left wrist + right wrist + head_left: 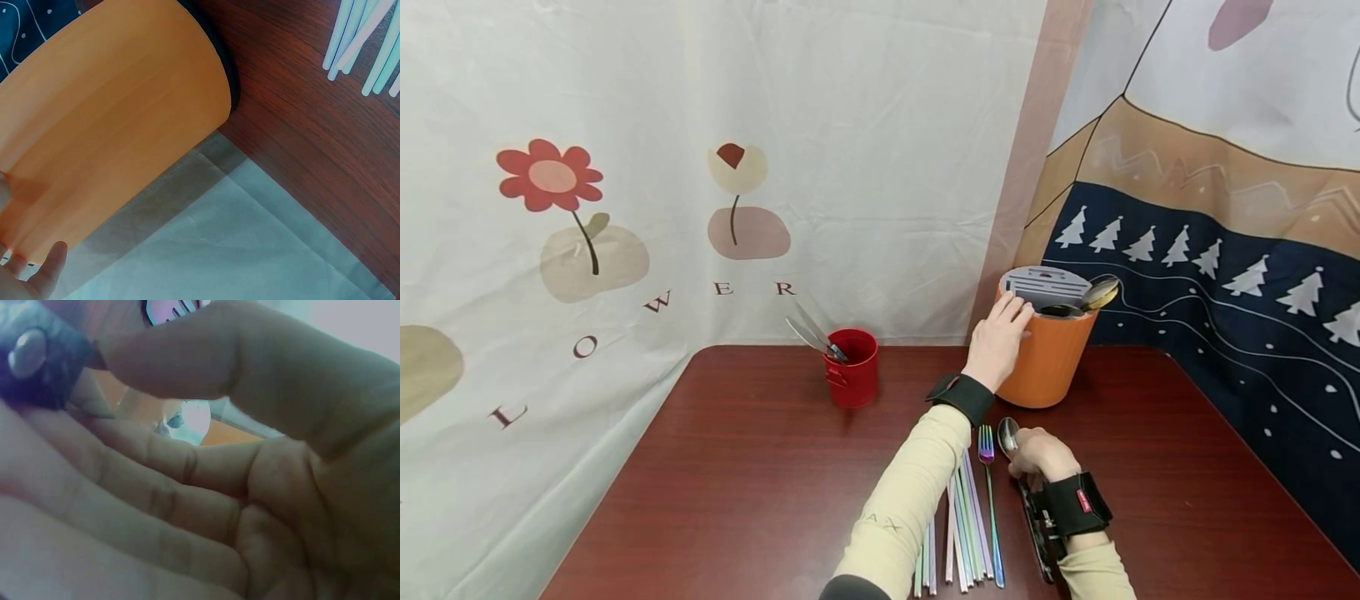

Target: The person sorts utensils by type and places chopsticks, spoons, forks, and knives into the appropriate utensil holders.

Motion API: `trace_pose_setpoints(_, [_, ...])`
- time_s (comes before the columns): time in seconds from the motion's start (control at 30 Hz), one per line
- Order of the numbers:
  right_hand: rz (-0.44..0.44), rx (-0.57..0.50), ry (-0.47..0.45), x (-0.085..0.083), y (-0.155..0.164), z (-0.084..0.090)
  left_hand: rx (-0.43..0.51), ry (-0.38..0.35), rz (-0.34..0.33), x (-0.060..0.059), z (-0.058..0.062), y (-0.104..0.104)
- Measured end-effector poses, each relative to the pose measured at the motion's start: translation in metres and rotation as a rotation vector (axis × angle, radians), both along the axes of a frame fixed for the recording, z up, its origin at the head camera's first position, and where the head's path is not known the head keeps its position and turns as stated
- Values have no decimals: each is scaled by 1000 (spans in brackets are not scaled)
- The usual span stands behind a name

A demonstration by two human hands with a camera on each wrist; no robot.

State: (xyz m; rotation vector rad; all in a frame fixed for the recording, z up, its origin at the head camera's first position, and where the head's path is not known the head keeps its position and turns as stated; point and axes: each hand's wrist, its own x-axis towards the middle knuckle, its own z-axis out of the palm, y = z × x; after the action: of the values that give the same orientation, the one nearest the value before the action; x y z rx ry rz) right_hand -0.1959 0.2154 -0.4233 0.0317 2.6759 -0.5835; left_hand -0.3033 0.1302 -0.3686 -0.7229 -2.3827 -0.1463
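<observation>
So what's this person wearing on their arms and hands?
Both arms wear pale cream long sleeves; the left sleeve carries faint lettering near the elbow. Each wrist has a black strap: the left wrist strap is plain, the right wrist strap bears a small red tag. The left hand and right hand are bare, without gloves.

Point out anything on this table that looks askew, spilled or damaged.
Nothing looks spilled or damaged. The orange cylindrical utensil holder stands upright under the left hand, and the red metal cup is upright too. The pastel straws lie loosely fanned beside the rainbow-tinted fork, untidy rather than odd.
</observation>
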Motion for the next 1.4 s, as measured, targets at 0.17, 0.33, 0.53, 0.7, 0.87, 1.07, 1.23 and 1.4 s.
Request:
trace_pose_setpoints(0.17, [-42, -49, 28, 1, 7, 2, 14, 8, -12, -1, -1, 0])
trace_pose_setpoints(0.33, [-78, -87, 70, 4, 17, 11, 10, 2, -8, -1, -1, 1])
trace_pose_setpoints(0.53, [-92, -62, 127, 3, 24, 19, 4, -4, 1, 0, 0, 0])
trace_pose_setpoints(0.7, [-104, -59, 171, 4, 30, 25, -4, -1, 5, 0, -1, 0])
trace_pose_setpoints(0.87, [-133, -43, 235, 4, 33, 29, -7, -2, 9, 0, -1, 0])
trace_pose_setpoints(1.07, [-173, -35, 360, 4, 34, 33, -5, -11, 7, 0, 0, 0])
trace_pose_setpoints(1.23, [-218, -50, 458, 7, 34, 36, 7, -14, 6, 0, 0, 0])
trace_pose_setpoints(1.4, [-258, -58, 543, 8, 32, 36, 11, -13, 3, 1, 0, 0])
